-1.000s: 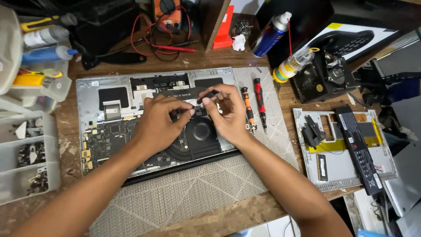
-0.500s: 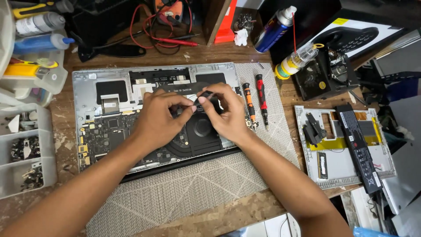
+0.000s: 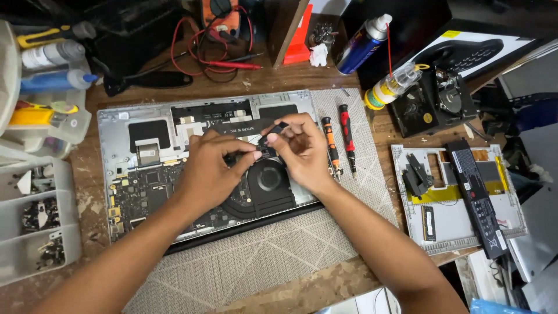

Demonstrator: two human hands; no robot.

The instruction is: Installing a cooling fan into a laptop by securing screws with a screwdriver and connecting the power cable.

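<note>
Both hands have lifted slightly, left hand [image 3: 212,168] and right hand [image 3: 302,152] pinching one black connector [image 3: 268,145] beside two screwdrivers [image 3: 339,142].

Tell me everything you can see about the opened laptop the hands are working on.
The opened laptop lies flat, bottom cover off, on a grey woven mat on the wooden bench. Its silver metal frame surrounds a dark circuit board at the left, a round black fan near the middle, and black panels with ribbon connectors along the far edge. The left hand rests over the board beside the fan; the right hand hovers above it, and both pinch a small black part. Two screwdrivers lie just right of it.
</note>
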